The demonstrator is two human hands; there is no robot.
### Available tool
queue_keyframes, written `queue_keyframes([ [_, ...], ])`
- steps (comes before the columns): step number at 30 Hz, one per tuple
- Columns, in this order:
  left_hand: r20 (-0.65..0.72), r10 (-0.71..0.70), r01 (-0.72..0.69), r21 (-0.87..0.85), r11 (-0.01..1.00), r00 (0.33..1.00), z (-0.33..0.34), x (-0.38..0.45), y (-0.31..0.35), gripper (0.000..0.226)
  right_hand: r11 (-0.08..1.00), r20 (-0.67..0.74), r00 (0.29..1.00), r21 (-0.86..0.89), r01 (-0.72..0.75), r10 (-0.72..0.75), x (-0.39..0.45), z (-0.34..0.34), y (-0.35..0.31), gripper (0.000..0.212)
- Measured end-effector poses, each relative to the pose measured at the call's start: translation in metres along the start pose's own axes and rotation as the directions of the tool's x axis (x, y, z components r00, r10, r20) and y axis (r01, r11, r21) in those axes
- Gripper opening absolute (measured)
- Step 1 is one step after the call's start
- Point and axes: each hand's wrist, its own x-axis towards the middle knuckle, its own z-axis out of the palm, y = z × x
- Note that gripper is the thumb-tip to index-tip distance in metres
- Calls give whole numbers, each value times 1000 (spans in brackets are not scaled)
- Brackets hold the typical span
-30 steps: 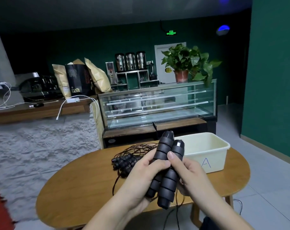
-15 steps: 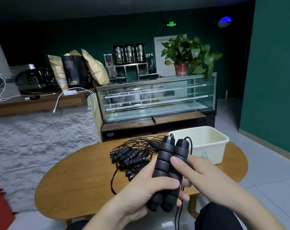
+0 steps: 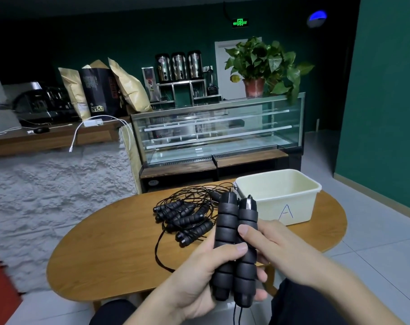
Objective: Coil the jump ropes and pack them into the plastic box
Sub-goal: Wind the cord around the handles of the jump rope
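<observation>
Just above the near edge of the wooden table (image 3: 105, 266), the left hand (image 3: 199, 273) is wrapping its fingers and thumb around a pair of black handles (image 3: 234, 249) held upright side by side, while the right hand (image 3: 276, 245) is pinching the same pair from the right with its thumb across the front. Thin cord (image 3: 236, 313) is hanging from the handles' lower ends, out of view below. Farther back on the table, a tangled heap of ropes (image 3: 185, 216) is lying just left of the cream plastic box (image 3: 293, 207), which is showing nothing inside.

Ribbed foam on the handles is probably giving a soft, non-slip hold, and they are looking light and rigid. Cord is likely springy and prone to snagging, so holding both handles together in one hand and looping with the other seems sensible.
</observation>
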Motion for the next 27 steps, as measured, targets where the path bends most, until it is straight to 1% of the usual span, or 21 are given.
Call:
queue_keyframes([
  [2,-32,0,-1,-25,1000,999,-1,1,-2,43,998,-8,1000,-62,6,-7,0,2,0,51],
  [3,-49,10,-11,-27,1000,999,-1,2,-3,44,990,-21,1000,-137,15,-18,1,4,0,50],
  [4,-65,20,-22,-29,999,998,-2,3,-3,44,974,-56,998,-227,25,-39,1,6,1,49],
  [5,-79,32,-34,-31,999,996,-2,3,-4,44,952,-129,988,-304,38,-81,1,7,3,50],
  [6,-88,42,-45,-29,999,995,-2,3,-5,43,941,-243,960,-334,54,-141,2,9,7,49],
  [7,-90,53,-55,-20,998,995,-2,1,-6,42,949,-370,908,-305,80,-196,3,10,11,46],
  [8,-82,63,-64,-10,998,995,-2,-1,-7,43,958,-488,840,-260,121,-238,4,11,15,36],
  [9,-67,66,-67,-4,998,996,-2,-3,-7,43,961,-567,780,-221,167,-265,5,10,19,25],
  [10,-51,61,-62,-9,998,997,-2,-6,-8,42,958,-584,760,-202,206,-286,6,10,22,19],
  [11,-33,47,-47,-20,999,998,-3,-10,-8,41,949,-549,774,-204,241,-314,7,11,25,26],
  [13,16,0,1,-29,1000,1000,-4,-16,-10,37,921,-410,827,-230,315,-385,6,17,30,41],
  [15,62,-43,46,-43,998,997,-3,-22,-14,35,923,-326,864,-174,344,-384,5,25,33,51],
  [18,105,-86,97,-99,990,991,-3,-29,-23,38,936,-331,888,38,350,-319,5,39,35,59],
  [20,156,-108,132,-160,978,982,-5,-31,-30,40,934,-333,898,107,340,-288,5,47,34,63],
  [22,226,-121,172,-220,960,967,-8,-32,-34,40,933,-365,895,150,328,-256,7,53,33,57],
  [23,260,-130,193,-233,953,957,-9,-31,-36,39,928,-380,893,178,327,-242,7,55,29,50],
  [24,290,-139,211,-234,949,947,-9,-31,-38,39,928,-398,881,153,339,-256,8,55,28,42],
  [25,312,-149,225,-225,948,939,-9,-30,-40,38,934,-389,878,100,343,-281,9,54,27,36],
  [26,327,-155,233,-214,949,932,-9,-29,-42,38,936,-378,863,-27,351,-335,9,54,26,28],
  [27,335,-156,235,-208,950,929,-9,-29,-42,38,942,-357,872,-151,301,-336,8,56,30,17],
])
